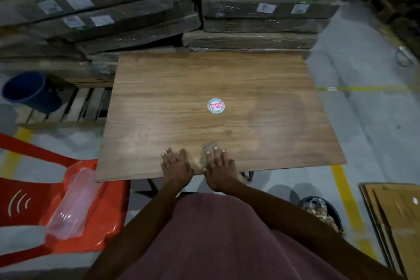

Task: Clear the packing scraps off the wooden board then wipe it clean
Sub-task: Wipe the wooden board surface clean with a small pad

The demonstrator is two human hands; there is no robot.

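The wooden board (216, 88) lies flat in front of me, with a round red and green sticker (216, 105) near its middle. Both hands are at its near edge. My left hand (176, 166) lies flat on the wood with fingers straight. Beside it, my right hand (219, 167) presses straight fingers down on a small brown packing scrap (209, 146), which pokes out past the fingertips. The two hands are a short gap apart.
Wrapped flat boxes (261, 13) are stacked behind the board. A blue bucket (29, 91) sits on a pallet at the left. A red plastic chair (68, 207) holds a clear plastic bag. A dark bin with scraps (322, 211) and flattened cardboard (395, 216) lie at the lower right.
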